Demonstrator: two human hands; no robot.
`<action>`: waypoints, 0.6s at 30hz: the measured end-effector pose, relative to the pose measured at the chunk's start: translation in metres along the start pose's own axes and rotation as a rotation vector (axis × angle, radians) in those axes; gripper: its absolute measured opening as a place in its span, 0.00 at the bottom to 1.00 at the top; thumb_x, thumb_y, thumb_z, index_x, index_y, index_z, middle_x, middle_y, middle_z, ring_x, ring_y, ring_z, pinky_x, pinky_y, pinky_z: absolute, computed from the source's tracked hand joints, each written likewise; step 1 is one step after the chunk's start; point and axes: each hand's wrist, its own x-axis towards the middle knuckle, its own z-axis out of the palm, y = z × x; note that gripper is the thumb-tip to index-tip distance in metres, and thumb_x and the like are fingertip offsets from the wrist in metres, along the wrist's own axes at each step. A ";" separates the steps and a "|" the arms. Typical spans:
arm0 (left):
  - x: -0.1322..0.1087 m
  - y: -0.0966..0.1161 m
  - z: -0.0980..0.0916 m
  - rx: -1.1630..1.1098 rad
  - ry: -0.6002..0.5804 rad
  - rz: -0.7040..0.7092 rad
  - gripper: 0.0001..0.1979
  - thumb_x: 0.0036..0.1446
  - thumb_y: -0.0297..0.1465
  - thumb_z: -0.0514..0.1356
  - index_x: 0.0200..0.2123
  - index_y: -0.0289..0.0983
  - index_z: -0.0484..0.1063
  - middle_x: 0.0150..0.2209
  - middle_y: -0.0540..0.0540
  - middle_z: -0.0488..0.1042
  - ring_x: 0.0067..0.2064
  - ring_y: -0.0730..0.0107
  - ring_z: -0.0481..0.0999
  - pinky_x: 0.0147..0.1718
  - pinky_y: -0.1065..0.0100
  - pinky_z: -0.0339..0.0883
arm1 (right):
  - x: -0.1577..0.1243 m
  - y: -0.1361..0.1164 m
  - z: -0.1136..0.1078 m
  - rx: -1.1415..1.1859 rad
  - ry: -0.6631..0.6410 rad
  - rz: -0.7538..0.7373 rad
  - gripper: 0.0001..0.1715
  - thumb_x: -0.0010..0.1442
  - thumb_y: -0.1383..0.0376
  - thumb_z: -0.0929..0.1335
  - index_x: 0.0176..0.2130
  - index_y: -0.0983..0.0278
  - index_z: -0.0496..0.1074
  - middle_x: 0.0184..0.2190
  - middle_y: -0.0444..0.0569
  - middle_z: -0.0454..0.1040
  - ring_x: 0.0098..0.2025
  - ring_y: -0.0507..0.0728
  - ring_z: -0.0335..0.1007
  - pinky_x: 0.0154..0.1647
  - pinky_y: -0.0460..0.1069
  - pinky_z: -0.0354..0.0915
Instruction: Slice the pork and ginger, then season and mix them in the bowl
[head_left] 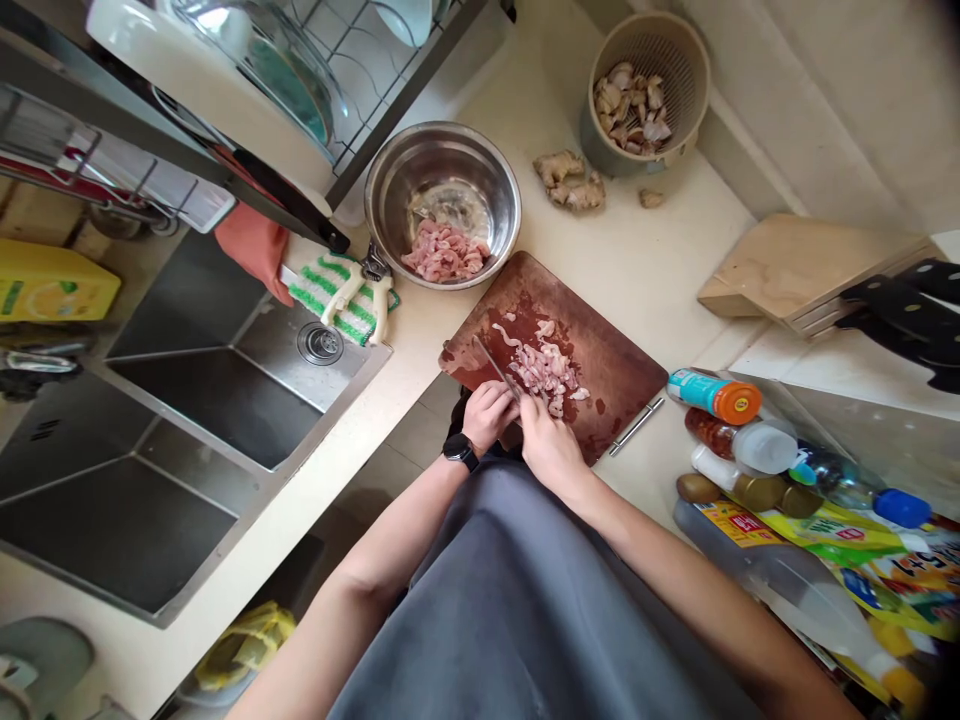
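Note:
My right hand point(551, 440) is closed round a knife point(499, 368) at the near edge of the brown cutting board point(622, 365). The blade slants up and left over the board. My left hand point(487, 415), with a black watch at the wrist, is beside the blade with its fingers curled; what they hold, if anything, is hidden. Cut pieces of raw meat point(544, 370) lie in a heap just right of the blade. Beyond the board's far left corner, a steel bowl point(382, 215) holds more sliced raw meat point(446, 250).
A double sink point(225, 395) is on the left, with a striped cloth point(330, 285) and white-handled shears point(382, 300) at its edge. Ginger point(570, 182) and a strainer pot point(686, 60) stand behind. A knife block point(795, 265) and several bottles point(765, 447) are at right.

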 end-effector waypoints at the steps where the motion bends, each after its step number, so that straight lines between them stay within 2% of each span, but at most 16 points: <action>1: 0.000 0.000 0.001 -0.002 -0.006 -0.002 0.08 0.65 0.33 0.57 0.37 0.37 0.74 0.36 0.42 0.76 0.42 0.64 0.76 0.44 0.60 0.73 | -0.013 0.006 0.011 0.001 -0.035 0.020 0.23 0.69 0.72 0.53 0.61 0.66 0.55 0.53 0.61 0.70 0.40 0.58 0.78 0.38 0.49 0.70; 3: 0.000 0.000 0.003 -0.015 -0.027 -0.012 0.07 0.64 0.33 0.59 0.37 0.37 0.74 0.36 0.42 0.77 0.42 0.65 0.76 0.44 0.60 0.73 | -0.034 0.017 0.028 -0.012 -0.107 0.047 0.25 0.66 0.75 0.54 0.61 0.68 0.56 0.55 0.62 0.69 0.40 0.58 0.79 0.38 0.49 0.70; 5: 0.000 -0.001 0.004 -0.024 -0.045 -0.029 0.07 0.64 0.34 0.59 0.36 0.38 0.74 0.36 0.42 0.77 0.42 0.65 0.76 0.44 0.60 0.73 | -0.038 0.020 0.033 -0.014 -0.118 0.057 0.25 0.66 0.75 0.55 0.60 0.68 0.56 0.55 0.62 0.69 0.39 0.58 0.79 0.37 0.49 0.70; 7: 0.000 -0.001 0.004 -0.028 -0.047 -0.040 0.07 0.64 0.34 0.59 0.36 0.37 0.74 0.36 0.42 0.77 0.43 0.64 0.76 0.44 0.59 0.73 | -0.022 0.016 0.023 0.017 -0.050 0.031 0.22 0.67 0.74 0.55 0.59 0.67 0.58 0.52 0.61 0.71 0.39 0.59 0.78 0.38 0.50 0.69; 11: 0.003 0.002 0.001 -0.036 -0.001 -0.009 0.03 0.63 0.30 0.60 0.38 0.37 0.74 0.38 0.42 0.78 0.43 0.65 0.76 0.44 0.59 0.73 | 0.027 0.011 -0.013 0.165 0.113 -0.041 0.18 0.69 0.69 0.55 0.57 0.68 0.59 0.48 0.61 0.75 0.44 0.62 0.76 0.41 0.51 0.69; 13: 0.001 0.003 -0.001 -0.042 0.027 0.002 0.03 0.62 0.28 0.61 0.39 0.38 0.74 0.39 0.42 0.78 0.43 0.65 0.76 0.44 0.59 0.73 | 0.032 0.014 -0.021 0.219 0.170 -0.014 0.20 0.69 0.69 0.55 0.58 0.70 0.58 0.48 0.63 0.75 0.45 0.63 0.76 0.41 0.51 0.69; 16: -0.005 0.006 -0.002 -0.052 0.016 0.004 0.05 0.61 0.28 0.61 0.41 0.38 0.74 0.40 0.42 0.78 0.43 0.64 0.76 0.45 0.57 0.74 | 0.011 0.018 -0.012 0.215 0.232 0.030 0.24 0.69 0.69 0.53 0.61 0.71 0.56 0.52 0.64 0.73 0.44 0.63 0.76 0.41 0.53 0.69; 18: -0.010 0.007 -0.002 -0.051 -0.018 0.019 0.06 0.62 0.29 0.61 0.42 0.39 0.74 0.40 0.42 0.78 0.42 0.64 0.77 0.44 0.56 0.74 | -0.010 0.018 0.001 0.168 0.206 0.023 0.25 0.69 0.70 0.52 0.63 0.70 0.56 0.54 0.64 0.71 0.43 0.62 0.77 0.40 0.52 0.70</action>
